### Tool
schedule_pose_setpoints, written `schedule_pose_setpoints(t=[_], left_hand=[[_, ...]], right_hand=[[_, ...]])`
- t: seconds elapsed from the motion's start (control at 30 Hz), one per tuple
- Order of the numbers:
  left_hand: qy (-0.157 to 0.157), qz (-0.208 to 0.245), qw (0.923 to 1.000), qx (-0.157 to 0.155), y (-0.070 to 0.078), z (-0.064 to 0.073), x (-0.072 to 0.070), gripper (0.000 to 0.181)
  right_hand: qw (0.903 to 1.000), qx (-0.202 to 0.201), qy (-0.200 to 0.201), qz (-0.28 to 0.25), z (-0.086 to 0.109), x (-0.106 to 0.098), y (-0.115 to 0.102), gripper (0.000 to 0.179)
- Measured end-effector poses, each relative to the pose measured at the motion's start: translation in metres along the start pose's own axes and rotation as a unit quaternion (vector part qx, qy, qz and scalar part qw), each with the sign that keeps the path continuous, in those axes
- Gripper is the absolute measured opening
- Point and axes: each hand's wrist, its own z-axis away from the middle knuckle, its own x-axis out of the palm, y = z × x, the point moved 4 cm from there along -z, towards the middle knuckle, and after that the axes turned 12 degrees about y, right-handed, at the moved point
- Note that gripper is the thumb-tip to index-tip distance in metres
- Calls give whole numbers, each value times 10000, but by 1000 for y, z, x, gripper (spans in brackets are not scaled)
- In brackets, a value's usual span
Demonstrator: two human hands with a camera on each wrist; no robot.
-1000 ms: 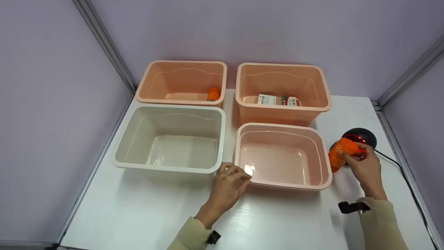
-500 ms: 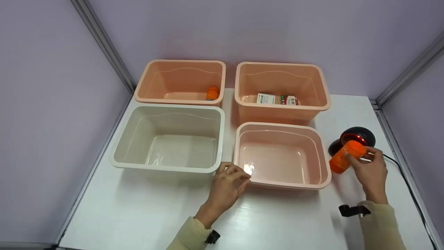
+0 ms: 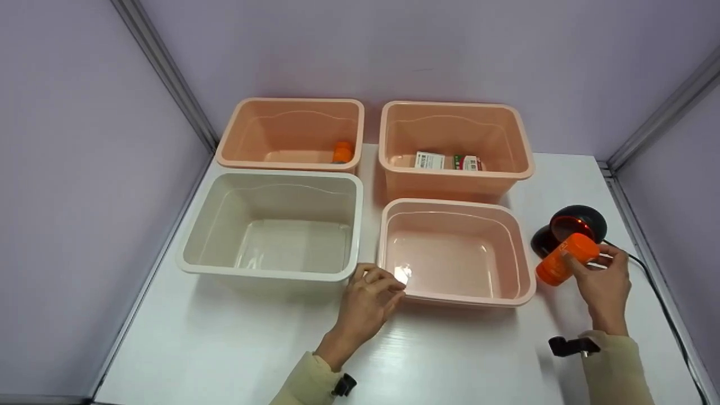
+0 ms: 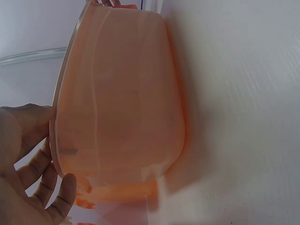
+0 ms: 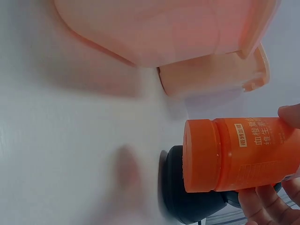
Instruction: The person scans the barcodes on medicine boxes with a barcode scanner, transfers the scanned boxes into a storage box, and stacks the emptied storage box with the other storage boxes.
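In the head view my right hand (image 3: 604,287) pinches an orange bottle (image 3: 568,259) between thumb and fingers, tilted over the table. Its ribbed orange cap (image 5: 201,155) and printed label show in the right wrist view. Close behind the bottle stands a black scanner (image 3: 579,216) with a red glow in its round head. My left hand (image 3: 368,306) pinches the near left corner of the light pink bin (image 3: 458,301) at its rim. Seen from the left wrist, the thumb meets this rim (image 4: 55,101) while the other fingers curl round the corner.
Left of the pink bin is a pale grey-green bin (image 3: 270,271). Behind are two peach bins: the left one (image 3: 292,166) contains an orange bottle (image 3: 342,152), the right one (image 3: 455,183) small boxes (image 3: 430,161). A black cable (image 3: 658,287) runs along the right edge.
My right hand has drawn the orange bottle slightly right and toward me, away from the scanner's head. The left hand has stayed at the bin's rim.
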Motion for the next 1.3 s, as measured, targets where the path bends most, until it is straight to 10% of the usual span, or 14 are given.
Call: schedule_pose_setpoints(t=[1.3], left_hand=[[107,63,9999,42,-1,1,1,7]], right_hand=[[9977,456,367,-344,-1,-9,7,76]])
